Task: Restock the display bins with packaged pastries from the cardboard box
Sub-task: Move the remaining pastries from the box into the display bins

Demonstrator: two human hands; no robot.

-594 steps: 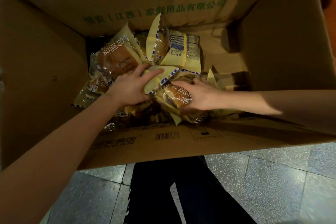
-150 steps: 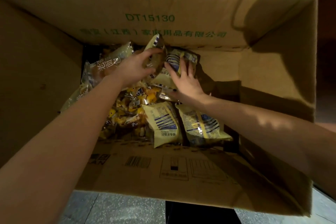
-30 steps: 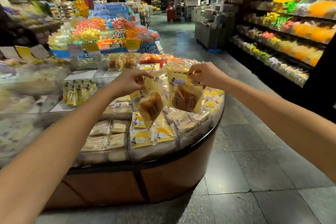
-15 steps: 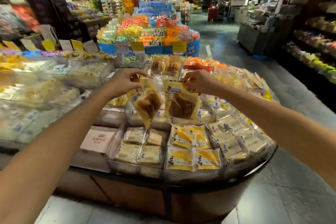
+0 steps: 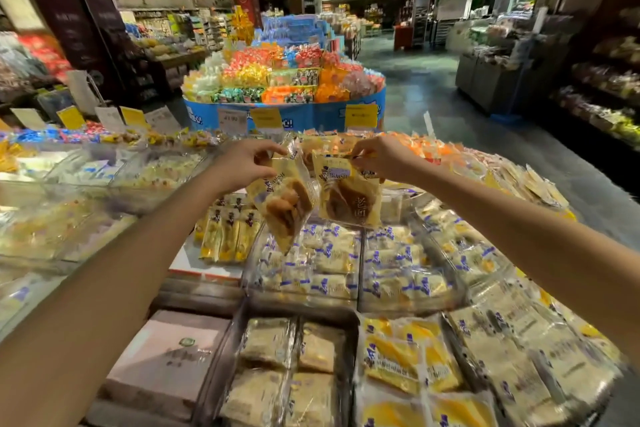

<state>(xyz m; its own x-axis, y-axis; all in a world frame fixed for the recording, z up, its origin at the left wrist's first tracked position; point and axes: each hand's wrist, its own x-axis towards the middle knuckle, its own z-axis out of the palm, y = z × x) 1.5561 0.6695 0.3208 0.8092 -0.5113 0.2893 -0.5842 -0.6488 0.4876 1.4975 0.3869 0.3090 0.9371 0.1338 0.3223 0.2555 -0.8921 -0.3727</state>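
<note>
Left hand (image 5: 242, 163) pinches the left pastry packet (image 5: 284, 208), right hand (image 5: 377, 158) the right pastry packet (image 5: 348, 196), by their top seals. Both dangle over the display bins (image 5: 359, 274) mid-stand, not yet binned. Judged partway through restocking.

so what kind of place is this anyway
Most likely a supermarket, in its snack section: clear display bins packed with wrapped pastries, a round blue candy island with yellow price tags, and stocked shelves along the aisle.
</note>
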